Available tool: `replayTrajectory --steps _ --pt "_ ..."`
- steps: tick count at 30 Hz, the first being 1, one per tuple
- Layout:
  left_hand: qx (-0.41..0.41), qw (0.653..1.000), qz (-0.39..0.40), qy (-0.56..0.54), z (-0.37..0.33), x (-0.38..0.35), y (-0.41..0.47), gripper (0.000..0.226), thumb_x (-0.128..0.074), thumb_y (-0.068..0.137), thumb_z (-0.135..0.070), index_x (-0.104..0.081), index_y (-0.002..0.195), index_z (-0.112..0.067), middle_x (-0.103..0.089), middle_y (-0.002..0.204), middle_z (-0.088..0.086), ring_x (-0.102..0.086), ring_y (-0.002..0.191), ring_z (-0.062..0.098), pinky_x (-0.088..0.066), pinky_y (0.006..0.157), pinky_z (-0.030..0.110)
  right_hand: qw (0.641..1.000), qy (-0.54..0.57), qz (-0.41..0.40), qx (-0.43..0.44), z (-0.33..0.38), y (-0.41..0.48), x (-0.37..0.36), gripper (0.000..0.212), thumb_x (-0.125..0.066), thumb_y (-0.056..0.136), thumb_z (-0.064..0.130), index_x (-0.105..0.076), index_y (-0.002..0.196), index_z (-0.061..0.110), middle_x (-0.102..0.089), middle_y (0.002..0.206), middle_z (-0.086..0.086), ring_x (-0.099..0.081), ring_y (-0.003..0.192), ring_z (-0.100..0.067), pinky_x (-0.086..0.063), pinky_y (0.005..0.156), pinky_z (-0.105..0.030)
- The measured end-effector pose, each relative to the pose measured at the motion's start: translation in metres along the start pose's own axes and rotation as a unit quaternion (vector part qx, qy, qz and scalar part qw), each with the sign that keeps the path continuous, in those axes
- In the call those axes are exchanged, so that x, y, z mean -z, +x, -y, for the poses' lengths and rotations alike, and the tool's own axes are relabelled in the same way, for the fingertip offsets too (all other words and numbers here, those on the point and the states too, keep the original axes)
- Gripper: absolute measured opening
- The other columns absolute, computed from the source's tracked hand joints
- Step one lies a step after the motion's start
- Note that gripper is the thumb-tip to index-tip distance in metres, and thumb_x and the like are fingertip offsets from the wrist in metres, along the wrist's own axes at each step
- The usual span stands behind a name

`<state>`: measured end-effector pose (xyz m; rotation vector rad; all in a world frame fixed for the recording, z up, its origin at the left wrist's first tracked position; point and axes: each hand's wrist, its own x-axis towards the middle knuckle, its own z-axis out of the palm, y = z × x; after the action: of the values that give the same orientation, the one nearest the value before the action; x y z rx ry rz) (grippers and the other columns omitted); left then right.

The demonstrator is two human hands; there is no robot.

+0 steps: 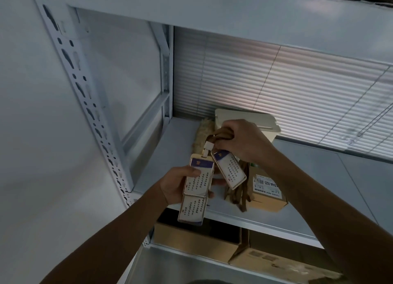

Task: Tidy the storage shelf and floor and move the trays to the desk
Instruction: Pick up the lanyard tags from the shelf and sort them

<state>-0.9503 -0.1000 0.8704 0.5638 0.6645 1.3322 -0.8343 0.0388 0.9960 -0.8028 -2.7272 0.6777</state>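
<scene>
Two bare forearms are in view, one at the near left and one at the near right, both uncovered from the edge of view to the wrist. The left hand [180, 185] and right hand [244, 141] are bare too. Dim light blurs finer detail.

White metal shelf board [170, 135] carries, at the back, a cream plastic lidded bin [255, 122] w/ a fluffy beige duster [201, 133] just L of it. Small brown cardboard box [268, 190] sits near the front edge, just R of the brown fabric lanyard straps [240, 198] hanging down beside it. Left hand [176, 186], in front, holds two overlapping white rectangular badge cards [197, 177]. Right hand [242, 139], above & behind, grips the strap bunch. A third badge card [229, 171] hangs btwn the hands. Open brown cartons [191, 237] on the shelf below, slatted window blinds [276, 82] behind.
</scene>
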Motion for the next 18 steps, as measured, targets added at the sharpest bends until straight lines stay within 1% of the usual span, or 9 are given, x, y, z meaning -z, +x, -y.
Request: replayTrajectory --steps 2,4,5,7,9,10,14,16,18 --pt "0.008 1.0 -0.006 -0.014 0.012 0.005 -0.001 0.069 -0.085 0.062 -0.032 -0.065 0.123 -0.006 -0.065 0.121 0.022 -0.067 0.103 0.035 -0.055 0.083 0.046 0.999 0.024 -0.023 -0.002 -0.005 -0.002 0.0 0.035 -0.077 0.08 0.027 -0.047 0.067 0.042 -0.055 0.07 0.018 -0.053 0.068 0.002 -0.037 0.057 -0.019" --pt "0.016 1.0 0.002 -0.026 0.024 0.014 -0.003 0.074 -0.074 0.076 -0.044 -0.053 0.137 -0.008 -0.055 0.135 0.021 -0.06 0.113 0.035 -0.049 0.092 0.049 0.993 0.115 0.001 -0.014 -0.011 -0.004 0.002 0.035 -0.076 0.081 0.016 -0.053 0.067 0.039 -0.058 0.069 0.014 -0.06 0.069 -0.009 -0.051 0.062 -0.025" --pt "0.013 1.0 0.011 -0.023 0.027 0.017 -0.006 0.074 -0.067 0.082 -0.05 -0.049 0.14 -0.009 -0.053 0.136 0.019 -0.058 0.114 0.034 -0.047 0.095 0.049 0.988 0.153 0.013 -0.025 -0.014 -0.005 0.002 0.033 -0.074 0.082 0.011 -0.057 0.068 0.035 -0.059 0.068 0.011 -0.063 0.07 -0.013 -0.056 0.064 -0.029" --pt "0.011 1.0 0.014 -0.023 0.032 0.025 -0.012 0.074 -0.057 0.085 -0.061 -0.049 0.141 -0.013 -0.056 0.132 0.016 -0.059 0.11 0.03 -0.047 0.093 0.046 0.984 0.174 0.017 -0.034 -0.022 -0.006 0.0 0.021 -0.072 0.083 0.008 -0.063 0.073 0.024 -0.064 0.072 0.002 -0.067 0.073 -0.018 -0.059 0.063 -0.033" --pt "0.03 0.999 -0.002 -0.032 0.032 0.03 -0.018 0.079 -0.054 0.081 -0.069 -0.052 0.138 -0.015 -0.058 0.128 0.017 -0.061 0.104 0.029 -0.05 0.083 0.042 0.984 0.171 0.016 -0.045 -0.027 -0.007 -0.003 0.007 -0.072 0.083 0.008 -0.066 0.082 0.013 -0.068 0.078 -0.007 -0.07 0.076 -0.022 -0.059 0.062 -0.036" --pt "0.042 0.999 -0.014 -0.028 0.031 0.032 -0.02 0.079 -0.052 0.079 -0.071 -0.055 0.135 -0.016 -0.059 0.125 0.018 -0.062 0.1 0.028 -0.05 0.078 0.04 0.984 0.171 0.017 -0.052 -0.028 -0.007 -0.005 0.006 -0.072 0.083 0.009 -0.067 0.086 0.009 -0.069 0.08 -0.007 -0.07 0.075 -0.021 -0.058 0.059 -0.034" --pt "0.04 0.992 -0.112 0.045 0.023 0.028 -0.022 0.063 -0.057 0.079 -0.065 -0.068 0.118 -0.016 -0.064 0.109 0.018 -0.061 0.086 0.028 -0.048 0.065 0.034 0.977 0.184 0.061 -0.09 -0.024 -0.01 -0.003 0.013 -0.072 0.084 0.011 -0.071 0.097 0.01 -0.073 0.082 -0.005 -0.068 0.068 -0.015 -0.051 0.051 -0.022" --pt "0.025 0.981 -0.172 0.082 0.018 0.022 -0.019 0.051 -0.05 0.081 -0.058 -0.074 0.103 -0.018 -0.068 0.098 0.015 -0.06 0.082 0.027 -0.048 0.065 0.036 0.969 0.197 0.095 -0.118 -0.022 -0.012 -0.003 0.018 -0.073 0.085 0.014 -0.071 0.102 0.012 -0.074 0.085 -0.005 -0.069 0.072 -0.019 -0.052 0.051 -0.022" --pt "0.009 0.971 -0.209 0.118 0.015 0.016 -0.013 0.049 -0.044 0.08 -0.057 -0.072 0.099 -0.022 -0.07 0.092 0.012 -0.063 0.077 0.023 -0.05 0.064 0.034 0.964 0.205 0.104 -0.135 -0.019 -0.013 -0.007 0.02 -0.074 0.084 0.015 -0.07 0.104 0.013 -0.074 0.087 -0.006 -0.07 0.074 -0.02 -0.053 0.052 -0.023"
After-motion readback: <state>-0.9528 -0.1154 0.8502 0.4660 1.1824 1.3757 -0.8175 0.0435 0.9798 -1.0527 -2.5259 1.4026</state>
